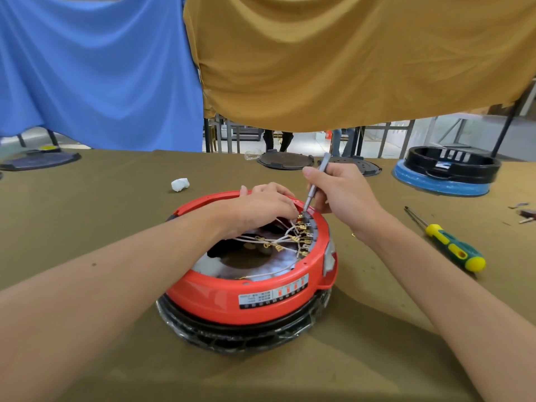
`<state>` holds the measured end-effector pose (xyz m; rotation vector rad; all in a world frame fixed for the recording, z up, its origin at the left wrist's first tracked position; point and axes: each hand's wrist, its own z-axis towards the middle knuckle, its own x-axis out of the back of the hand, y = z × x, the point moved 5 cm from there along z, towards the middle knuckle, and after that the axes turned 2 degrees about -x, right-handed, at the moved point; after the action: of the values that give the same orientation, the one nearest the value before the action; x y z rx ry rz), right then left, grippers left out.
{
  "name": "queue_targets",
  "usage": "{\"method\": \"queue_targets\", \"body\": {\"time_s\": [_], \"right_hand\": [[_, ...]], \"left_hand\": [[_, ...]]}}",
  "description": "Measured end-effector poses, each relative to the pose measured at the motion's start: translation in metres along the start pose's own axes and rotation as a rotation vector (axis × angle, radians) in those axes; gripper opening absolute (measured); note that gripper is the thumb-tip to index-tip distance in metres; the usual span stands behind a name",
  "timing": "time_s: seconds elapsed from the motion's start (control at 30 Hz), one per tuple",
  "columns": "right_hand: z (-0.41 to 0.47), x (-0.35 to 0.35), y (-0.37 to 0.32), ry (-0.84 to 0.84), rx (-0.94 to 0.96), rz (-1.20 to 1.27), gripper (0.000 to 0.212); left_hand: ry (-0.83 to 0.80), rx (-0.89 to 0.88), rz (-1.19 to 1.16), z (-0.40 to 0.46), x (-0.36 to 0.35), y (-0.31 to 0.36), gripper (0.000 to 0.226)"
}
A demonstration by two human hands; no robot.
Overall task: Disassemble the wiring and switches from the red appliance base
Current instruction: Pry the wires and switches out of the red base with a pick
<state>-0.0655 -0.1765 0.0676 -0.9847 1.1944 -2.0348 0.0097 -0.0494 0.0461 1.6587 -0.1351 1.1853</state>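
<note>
The red appliance base [249, 294] lies upside down on a black ring in the middle of the table. Inside it, white wires [278, 237] with brass terminals fan toward a row of switches [307, 239] along the right inner wall. My left hand [261, 207] reaches over the far rim, its fingers curled down among the wires near the top terminals; what they hold is hidden. My right hand [339, 190] grips grey metal tweezers [314, 187], whose tip touches the uppermost terminal at the rim.
A yellow and green screwdriver [446, 242] lies to the right. A black base on a blue ring [446, 172] stands at the far right. Black round covers [285, 161] and a white wad [179, 184] lie further back. Small loose parts [522, 211] sit at the right edge.
</note>
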Motion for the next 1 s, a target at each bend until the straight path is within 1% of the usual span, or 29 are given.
{"method": "queue_targets", "body": {"time_s": [0.1, 0.17, 0.27, 0.33, 0.4, 0.43, 0.53, 0.6, 0.67, 0.8, 0.87, 0.9, 0.93, 1.0], "right_hand": [[0.0, 0.001, 0.004, 0.011, -0.059, 0.057, 0.035], [-0.002, 0.002, 0.001, 0.002, -0.034, 0.038, 0.036], [-0.006, 0.0, -0.015, 0.009, 0.188, -0.178, 0.04], [-0.011, -0.003, -0.025, 0.029, 0.333, -0.295, 0.04], [-0.013, -0.004, -0.027, 0.045, 0.39, -0.321, 0.04], [-0.012, -0.004, -0.025, 0.043, 0.386, -0.305, 0.04], [-0.008, -0.003, -0.016, 0.045, 0.262, -0.18, 0.041], [-0.004, -0.002, -0.006, 0.07, 0.121, -0.067, 0.041], [-0.002, -0.001, 0.003, 0.073, 0.016, 0.018, 0.036], [-0.001, -0.002, 0.013, 0.0, -0.127, 0.137, 0.033], [-0.002, -0.002, 0.011, -0.011, -0.129, 0.139, 0.033], [-0.003, -0.001, 0.008, -0.003, -0.095, 0.11, 0.034], [-0.003, 0.0, 0.003, 0.011, -0.037, 0.056, 0.035], [-0.005, 0.0, -0.008, 0.036, 0.103, -0.079, 0.039]], "left_hand": [[0.004, -0.007, 0.002, 0.0, 0.0, 0.0, 0.025], [0.006, -0.009, 0.003, 0.0, 0.0, 0.0, 0.024], [-0.005, -0.021, 0.001, -0.001, -0.001, 0.001, 0.023], [-0.008, -0.013, -0.018, -0.001, -0.001, -0.001, 0.012], [-0.009, 0.005, -0.028, 0.002, 0.0, -0.003, 0.004], [-0.01, 0.01, -0.027, 0.002, -0.001, -0.004, 0.002], [-0.026, 0.008, -0.001, 0.002, -0.001, -0.001, 0.019], [-0.036, 0.001, 0.015, 0.002, -0.002, 0.0, 0.02], [-0.038, 0.005, 0.004, 0.003, -0.002, -0.001, 0.02], [-0.034, 0.005, 0.006, 0.002, -0.002, -0.001, 0.019], [-0.042, -0.003, -0.005, 0.002, -0.002, -0.001, 0.015], [-0.042, -0.006, -0.008, 0.002, -0.002, -0.002, 0.012], [-0.041, -0.007, -0.005, 0.002, -0.002, -0.002, 0.011], [-0.037, -0.001, 0.009, 0.001, -0.001, -0.002, 0.018]]}}
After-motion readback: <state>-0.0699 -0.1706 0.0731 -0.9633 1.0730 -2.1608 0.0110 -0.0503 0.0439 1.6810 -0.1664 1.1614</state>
